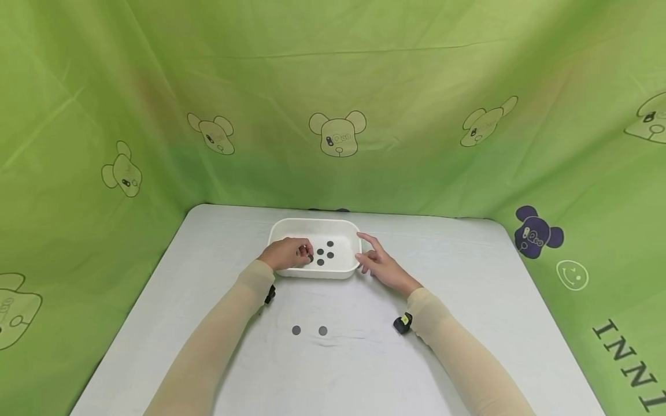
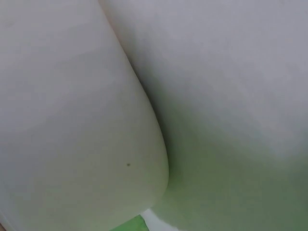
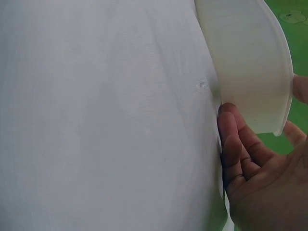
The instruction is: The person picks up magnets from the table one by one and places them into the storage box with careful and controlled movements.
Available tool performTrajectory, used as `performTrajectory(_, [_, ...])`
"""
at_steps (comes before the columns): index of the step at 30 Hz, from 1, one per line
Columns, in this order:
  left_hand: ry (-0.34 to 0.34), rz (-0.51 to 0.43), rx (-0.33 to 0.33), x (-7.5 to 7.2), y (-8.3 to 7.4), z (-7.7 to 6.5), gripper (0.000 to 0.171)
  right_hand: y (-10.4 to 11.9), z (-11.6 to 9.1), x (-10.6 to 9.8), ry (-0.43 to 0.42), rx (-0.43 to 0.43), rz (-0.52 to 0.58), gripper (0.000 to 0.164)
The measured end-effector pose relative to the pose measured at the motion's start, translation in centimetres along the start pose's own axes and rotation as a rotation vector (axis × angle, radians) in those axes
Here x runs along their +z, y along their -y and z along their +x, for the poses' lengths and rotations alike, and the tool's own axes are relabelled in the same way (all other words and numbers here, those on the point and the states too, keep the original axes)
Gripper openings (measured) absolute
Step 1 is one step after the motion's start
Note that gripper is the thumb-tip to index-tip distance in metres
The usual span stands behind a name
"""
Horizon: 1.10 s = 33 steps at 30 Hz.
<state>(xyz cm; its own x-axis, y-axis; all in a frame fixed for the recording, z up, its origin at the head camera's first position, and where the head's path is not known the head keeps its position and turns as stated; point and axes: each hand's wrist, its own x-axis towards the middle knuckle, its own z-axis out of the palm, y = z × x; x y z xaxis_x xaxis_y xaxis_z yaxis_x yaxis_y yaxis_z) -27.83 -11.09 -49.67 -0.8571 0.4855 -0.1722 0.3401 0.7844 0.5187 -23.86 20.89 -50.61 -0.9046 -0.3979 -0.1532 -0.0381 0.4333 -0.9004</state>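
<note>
A white rectangular tub (image 1: 340, 274) stands toward the back of the table. Several flat dark grey discs (image 1: 320, 262) lie on its floor, right of my left hand (image 1: 286, 253). That hand reaches over the tub's near left side and pinches a dark disc (image 1: 310, 258) at its fingertips, low in the tub. My right hand (image 1: 384, 267) is at the tub's right end, with fingertips touching the rim and outer wall. In the right wrist view, bent fingers (image 3: 231, 137) rest against the wall's lower edge. The left wrist view shows only the tub's pale outside (image 2: 96, 120) and the cloth.
Two more dark discs, a left one (image 1: 296, 330) and a right one (image 1: 323, 331), lie on the white-covered table (image 1: 354, 370) in front of the tub, between the forearms. Green printed curtains (image 1: 406, 173) enclose the back and sides.
</note>
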Motion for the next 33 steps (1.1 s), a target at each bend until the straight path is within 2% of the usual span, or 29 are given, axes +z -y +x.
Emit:
performTrajectory(6, [0.000, 0.008, -0.007, -0.1, -0.2, -0.2, 0.014, -2.5, 1.1, 0.0, -0.009, -0.001, -0.002, 0.068])
performTrajectory(19, [-0.011, 0.004, -0.031, 0.2, -0.3, -0.3, 0.012, -2.5, 0.7, 0.2, -0.026, -0.015, -0.020, 0.067])
performTrajectory(24, [-0.053, 0.022, -0.017, 0.3, -0.5, -0.4, 0.006, -2.4, 0.7, 0.2, -0.026, -0.010, -0.025, 0.068])
performTrajectory(33, [-0.158, -0.024, 0.028, 0.4, -0.4, -0.4, 0.013, -2.4, 0.7, 0.1, -0.031, 0.004, -0.018, 0.068])
